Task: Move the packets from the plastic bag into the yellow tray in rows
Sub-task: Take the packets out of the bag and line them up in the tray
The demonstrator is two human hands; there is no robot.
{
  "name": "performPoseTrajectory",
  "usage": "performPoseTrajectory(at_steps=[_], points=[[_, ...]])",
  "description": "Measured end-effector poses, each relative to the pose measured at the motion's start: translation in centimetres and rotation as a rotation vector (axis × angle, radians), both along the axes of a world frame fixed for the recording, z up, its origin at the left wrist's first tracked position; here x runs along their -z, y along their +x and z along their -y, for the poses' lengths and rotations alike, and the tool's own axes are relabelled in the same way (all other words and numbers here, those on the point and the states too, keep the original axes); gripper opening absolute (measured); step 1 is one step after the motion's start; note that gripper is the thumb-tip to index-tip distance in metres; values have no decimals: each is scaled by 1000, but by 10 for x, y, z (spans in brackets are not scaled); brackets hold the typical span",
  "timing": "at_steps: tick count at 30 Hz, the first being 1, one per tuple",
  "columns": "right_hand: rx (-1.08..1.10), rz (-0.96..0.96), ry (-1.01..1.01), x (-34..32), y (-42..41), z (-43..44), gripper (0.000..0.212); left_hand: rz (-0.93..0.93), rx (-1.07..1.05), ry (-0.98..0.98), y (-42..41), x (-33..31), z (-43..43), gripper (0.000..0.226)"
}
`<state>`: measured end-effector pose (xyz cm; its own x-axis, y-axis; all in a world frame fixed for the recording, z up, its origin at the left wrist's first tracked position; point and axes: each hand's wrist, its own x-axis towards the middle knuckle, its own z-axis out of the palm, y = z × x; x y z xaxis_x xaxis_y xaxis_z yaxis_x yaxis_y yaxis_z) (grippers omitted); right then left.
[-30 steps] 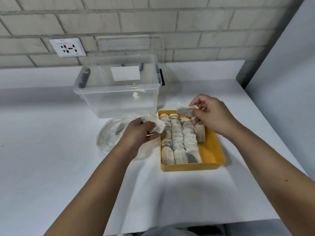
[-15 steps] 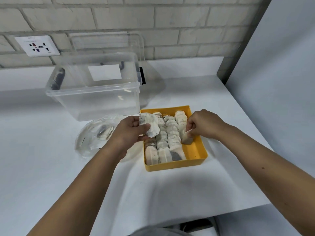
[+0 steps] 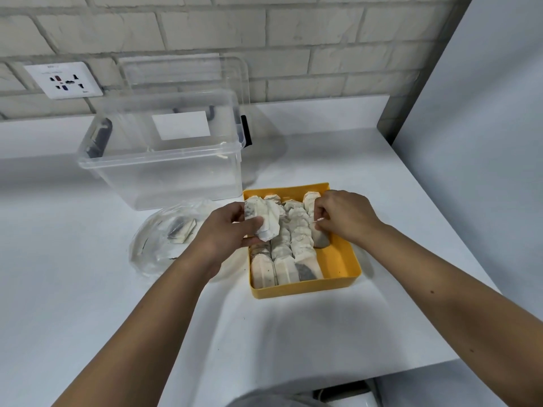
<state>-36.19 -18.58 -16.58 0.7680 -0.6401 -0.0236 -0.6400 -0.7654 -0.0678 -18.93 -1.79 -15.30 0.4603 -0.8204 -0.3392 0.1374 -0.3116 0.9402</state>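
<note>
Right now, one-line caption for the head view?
Left hand grips several tea-bag packets; right hand pinches one packet in the rightmost row of the yellow tray.

Pale brick wall (image 3: pixel 293 39), socket (image 3: pixel 63 80), white counter (image 3: pixel 323 148)

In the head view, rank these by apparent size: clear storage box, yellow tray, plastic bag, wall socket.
1. clear storage box, clearly largest.
2. yellow tray and plastic bag look about alike. The bag is partly hidden, so they are not ranked.
3. wall socket, smallest, though it is also farthest away.
</note>
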Motion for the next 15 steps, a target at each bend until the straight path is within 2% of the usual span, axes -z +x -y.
performPoseTrajectory(at_steps=[3, 5, 9, 11, 15], points=[[15, -7, 31, -5, -2, 0, 18, -10, 11, -4, -1, -1, 0, 19], [47, 57, 89, -14, -4, -1, 24, -16, 19, -13, -3, -1, 0, 20], [83, 450, 480, -40, -2, -16, 16, -25, 29, -23, -9, -3, 4, 19], [83, 498, 662, -45, 3, -26, 14, -22, 24, -34, -12, -3, 6, 19], [97, 509, 678, -41, 7, -32, 8, -35, 38, -57, -14, -5, 8, 20]])
